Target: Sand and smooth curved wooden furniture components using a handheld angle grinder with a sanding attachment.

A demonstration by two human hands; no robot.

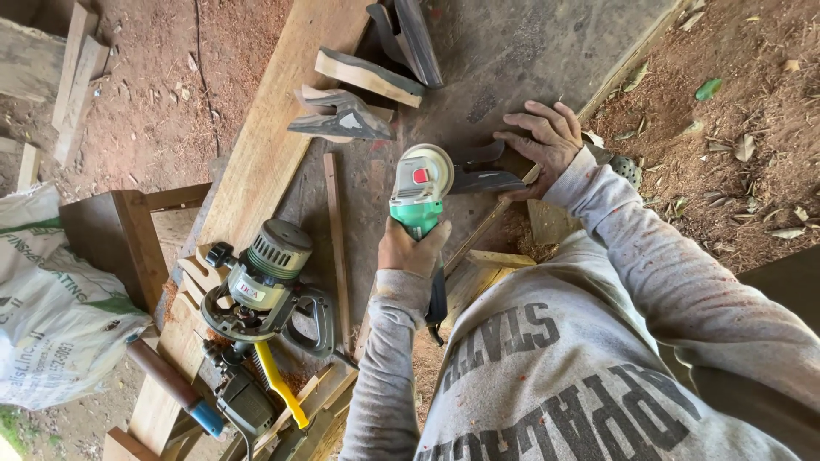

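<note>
The green angle grinder [420, 189] sits over the dark board on the table [256, 162], its round white guard pointing away from the person and its body running back toward the chest. It looks like a dense, stiff tool with a smooth plastic shell, heavy toward the head, so I judge the narrow rear barrel to be the sensible place to grip it, well behind the disc. That is where the left hand [412, 249] has it: the fingers [424, 248] are wrapped tight around the barrel, clamped on it, with the cord trailing down below the wrist. Just beside the guard lies a dark curved wooden piece [485, 177], thin and rigid, probably light enough to skid. The right hand [544, 141] lies flat on it, fingers spread apart and pressing down, not curled around anything. Farther out, more shaped wooden offcuts [350, 115] lie on the board, and a router [266, 282] with a yellow-handled tool [280, 384] rests near the person's left elbow.
</note>
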